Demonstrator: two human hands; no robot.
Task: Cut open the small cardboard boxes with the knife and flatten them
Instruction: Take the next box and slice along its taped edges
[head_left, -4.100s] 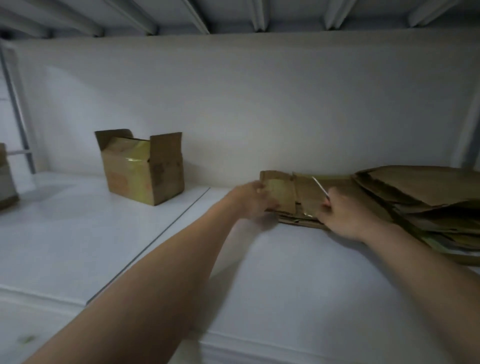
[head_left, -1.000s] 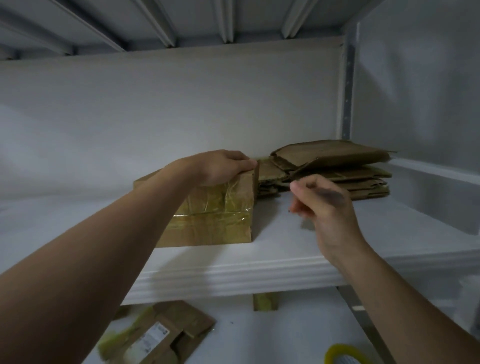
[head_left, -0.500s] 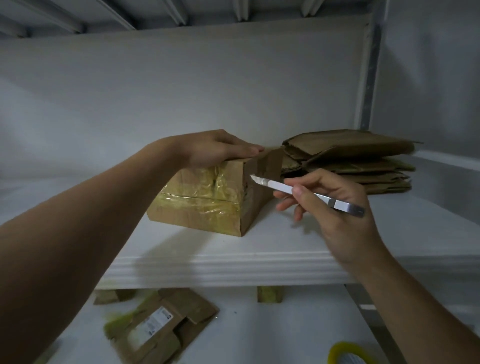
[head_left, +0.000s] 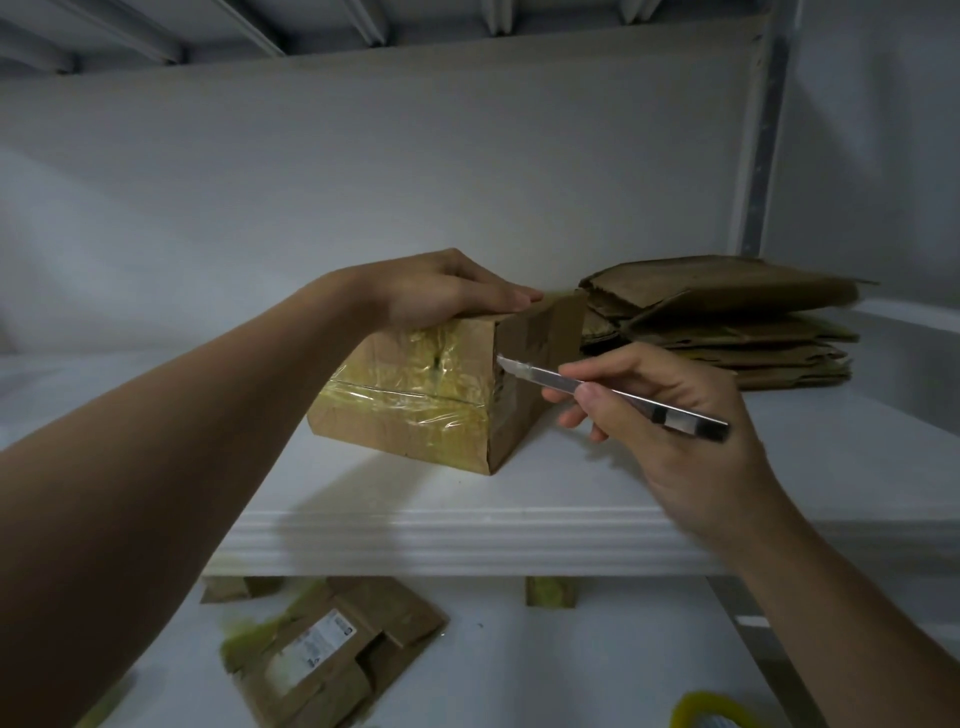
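Observation:
A small brown cardboard box (head_left: 415, 410), wrapped with yellowish tape, lies on its side on the white shelf (head_left: 571, 525). My left hand (head_left: 441, 291) rests on top of it, fingers over its upper edge. My right hand (head_left: 670, 415) grips a slim metal knife (head_left: 613, 392) like a pen. The blade tip touches the box's right face near its front corner. One flap of the box sticks up at the back right.
A stack of flattened cardboard boxes (head_left: 727, 322) lies on the shelf to the right of the box. On the lower shelf are a flattened box with a white label (head_left: 332, 654) and a roll of yellow tape (head_left: 706, 714).
My left hand left the flattened stack and brought the taped box to the shelf front. My right hand has moved the knife left until its tip meets the box's right face.

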